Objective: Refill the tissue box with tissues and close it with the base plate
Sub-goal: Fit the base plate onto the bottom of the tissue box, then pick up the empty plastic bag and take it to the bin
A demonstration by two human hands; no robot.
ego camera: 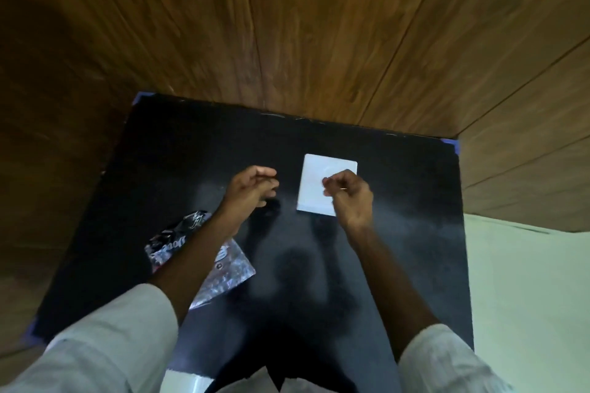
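Observation:
A white square tissue box (319,179) with rounded corners rests on the black table (191,169), right of centre. My right hand (349,198) hovers over the box's near right corner, fingers curled inward with nothing visible in them. My left hand (250,190) floats a little left of the box, fingers loosely bent and apart, holding nothing. A crumpled shiny plastic tissue wrapper (223,268) with black and red print lies on the table's left side, partly under my left forearm. No loose tissues are visible.
Wood-panelled walls (287,25) enclose the table at the back and on both sides. Blue tape (455,145) marks the table corners. A pale green floor (526,281) shows at the right. A white object (188,381) sits at the near table edge.

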